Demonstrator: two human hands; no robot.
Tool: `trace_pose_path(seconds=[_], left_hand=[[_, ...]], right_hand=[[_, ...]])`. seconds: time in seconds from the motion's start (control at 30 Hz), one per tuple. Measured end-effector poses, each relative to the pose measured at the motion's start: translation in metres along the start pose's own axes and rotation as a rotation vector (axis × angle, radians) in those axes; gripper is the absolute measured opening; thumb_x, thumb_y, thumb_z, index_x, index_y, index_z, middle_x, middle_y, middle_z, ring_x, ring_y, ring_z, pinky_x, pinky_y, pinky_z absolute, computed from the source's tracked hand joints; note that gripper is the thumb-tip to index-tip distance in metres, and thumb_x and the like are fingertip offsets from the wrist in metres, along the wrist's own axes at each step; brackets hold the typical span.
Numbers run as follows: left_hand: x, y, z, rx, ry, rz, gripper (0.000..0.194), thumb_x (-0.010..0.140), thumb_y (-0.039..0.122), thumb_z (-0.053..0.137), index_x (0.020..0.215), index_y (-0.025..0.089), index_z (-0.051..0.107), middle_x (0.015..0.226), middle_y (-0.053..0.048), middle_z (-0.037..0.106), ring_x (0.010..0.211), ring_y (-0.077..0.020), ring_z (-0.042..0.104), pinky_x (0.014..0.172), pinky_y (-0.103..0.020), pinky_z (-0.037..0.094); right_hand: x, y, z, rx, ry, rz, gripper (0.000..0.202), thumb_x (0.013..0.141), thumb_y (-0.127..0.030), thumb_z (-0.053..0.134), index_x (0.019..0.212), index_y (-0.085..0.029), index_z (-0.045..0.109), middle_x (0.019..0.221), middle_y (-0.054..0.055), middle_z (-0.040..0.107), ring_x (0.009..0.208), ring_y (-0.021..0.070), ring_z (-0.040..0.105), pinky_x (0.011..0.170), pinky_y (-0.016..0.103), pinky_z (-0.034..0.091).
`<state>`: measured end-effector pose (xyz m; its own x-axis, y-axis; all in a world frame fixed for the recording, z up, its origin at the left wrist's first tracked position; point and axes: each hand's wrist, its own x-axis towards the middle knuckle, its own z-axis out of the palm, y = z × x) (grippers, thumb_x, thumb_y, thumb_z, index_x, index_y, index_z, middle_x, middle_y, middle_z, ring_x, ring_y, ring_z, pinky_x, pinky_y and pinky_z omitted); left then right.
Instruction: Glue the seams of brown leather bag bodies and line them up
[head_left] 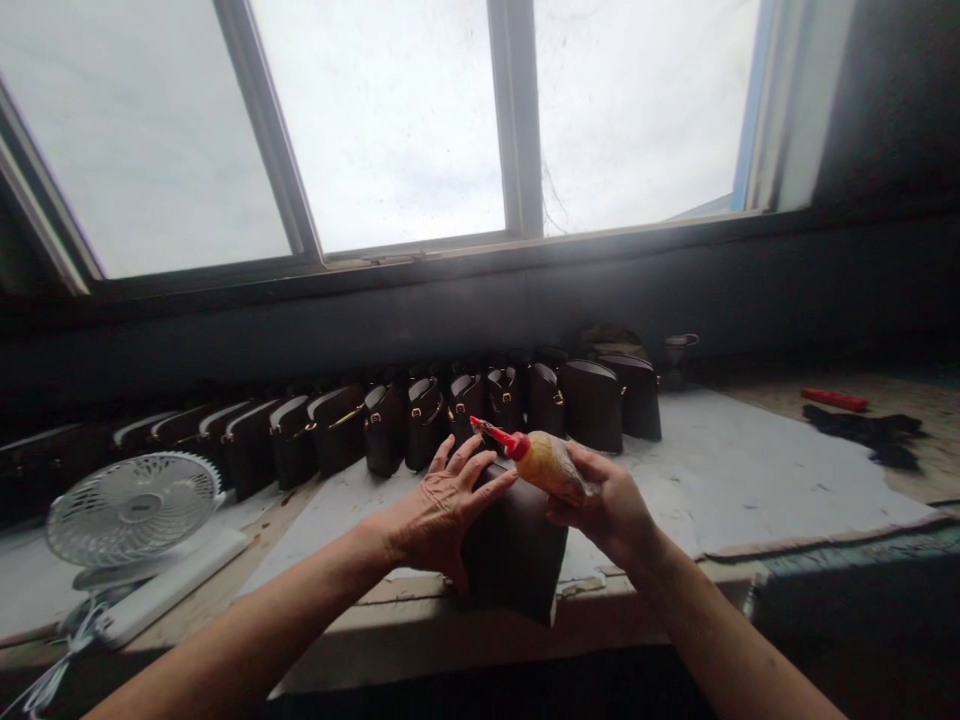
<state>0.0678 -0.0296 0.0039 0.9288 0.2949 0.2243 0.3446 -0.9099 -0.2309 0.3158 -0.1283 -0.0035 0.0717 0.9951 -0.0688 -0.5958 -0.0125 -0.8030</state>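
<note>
A squeeze bottle (551, 465) with yellowish contents and a red nozzle is in my right hand (611, 500), whose fingers are wrapped round it. The nozzle points up and to the left, above the fingers of my left hand (450, 505). Those fingers are spread over the upper left part of a dark brown bag (517, 550), with the thumb down along its left side. This bag lies tilted at the table's front edge, partly covered by both hands. Whether the nozzle tip touches anything, I cannot tell.
Several dark bags with gold buckles (427, 420) stand in rows along the back. A white fan (135, 510) with a cable is at the left. White sheeting (720, 460) covers the table (907, 390). A red object (832, 400) and black cloth (862, 430) lie right.
</note>
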Motion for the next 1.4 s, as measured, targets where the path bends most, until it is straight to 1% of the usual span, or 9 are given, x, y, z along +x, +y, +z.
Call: trace_pose_path(seconds=[0.2,0.37,0.6,0.73,0.87,1.03,1.23,1.3,1.4], left_hand=[[-0.007,0.013,-0.005,0.035,-0.034,-0.042,0.136,0.053,0.05,0.1,0.17,0.034,0.032,0.163,-0.02,0.042,0.146,-0.0492,0.044,0.126,-0.071,0.029],[-0.035,0.019,0.0,0.075,-0.046,-0.179,0.126,0.064,0.042,0.094,0.169,0.029,0.027,0.168,-0.025,0.031,0.151,-0.0497,0.042,0.121,-0.068,0.038],[-0.066,0.014,0.022,0.055,0.062,-0.139,0.118,0.07,0.03,0.088,0.168,0.026,0.022,0.166,-0.026,0.033,0.153,-0.0498,0.041,0.122,-0.068,0.041],[-0.077,0.015,0.029,-0.004,0.089,-0.104,0.113,0.073,0.018,0.082,0.168,0.029,0.021,0.166,-0.024,0.034,0.151,-0.0467,0.044,0.121,-0.065,0.048],[-0.091,0.012,0.039,-0.07,0.154,-0.103,0.118,0.078,0.02,0.082,0.171,0.029,0.011,0.166,-0.026,0.03,0.152,-0.047,0.044,0.117,-0.067,0.052],[-0.106,0.004,0.052,-0.157,0.236,-0.051,0.123,0.081,0.019,0.084,0.174,0.035,0.003,0.168,-0.025,0.028,0.157,-0.0445,0.04,0.117,-0.066,0.052],[-0.109,-0.006,0.055,-0.176,0.22,0.03,0.119,0.087,0.021,0.08,0.174,0.036,0.0,0.17,-0.026,0.024,0.159,-0.0437,0.035,0.12,-0.069,0.048],[-0.109,-0.008,0.055,-0.173,0.201,0.049,0.122,0.083,0.014,0.078,0.174,0.039,0.001,0.172,-0.024,0.023,0.159,-0.0439,0.035,0.121,-0.07,0.046],[-0.108,-0.009,0.056,-0.176,0.196,0.062,0.127,0.074,0.006,0.076,0.174,0.037,0.003,0.172,-0.024,0.023,0.159,-0.046,0.034,0.12,-0.073,0.046]], right_hand=[[-0.007,-0.002,0.002,0.034,0.027,-0.054,0.027,0.094,-0.038,0.069,0.109,-0.017,0.078,0.079,0.006,0.073,0.059,0.0186,0.066,0.052,0.031,0.062],[-0.03,-0.006,-0.009,0.093,0.148,-0.223,0.028,0.081,-0.035,0.086,0.106,-0.024,0.08,0.087,0.004,0.076,0.061,0.0168,0.065,0.05,0.026,0.059],[-0.067,0.002,-0.049,0.112,0.323,-0.292,0.021,0.087,-0.046,0.083,0.094,-0.027,0.083,0.08,0.003,0.074,0.059,0.0165,0.064,0.048,0.027,0.058],[-0.085,0.013,-0.078,0.06,0.405,-0.231,0.034,0.071,-0.05,0.092,0.084,-0.02,0.081,0.074,0.004,0.069,0.057,0.0171,0.06,0.042,0.028,0.054],[-0.097,0.034,-0.104,-0.024,0.465,-0.21,0.045,0.061,-0.053,0.1,0.079,-0.021,0.074,0.07,0.0,0.063,0.053,0.0135,0.053,0.037,0.023,0.045],[-0.095,0.054,-0.12,-0.222,0.468,-0.233,0.053,0.066,-0.056,0.1,0.092,-0.022,0.069,0.075,-0.002,0.067,0.055,0.0127,0.057,0.04,0.02,0.043],[-0.089,0.058,-0.127,-0.581,0.461,-0.226,0.053,0.075,-0.055,0.095,0.109,-0.022,0.072,0.073,0.0,0.071,0.06,0.0168,0.061,0.048,0.023,0.049],[-0.091,0.061,-0.132,-0.778,0.434,-0.29,0.048,0.08,-0.056,0.09,0.11,-0.023,0.072,0.08,0.0,0.073,0.067,0.0188,0.065,0.057,0.027,0.054],[-0.092,0.067,-0.14,-1.0,0.286,-0.486,0.035,0.091,-0.05,0.081,0.114,-0.026,0.072,0.1,0.003,0.076,0.086,0.0218,0.072,0.078,0.031,0.061]])
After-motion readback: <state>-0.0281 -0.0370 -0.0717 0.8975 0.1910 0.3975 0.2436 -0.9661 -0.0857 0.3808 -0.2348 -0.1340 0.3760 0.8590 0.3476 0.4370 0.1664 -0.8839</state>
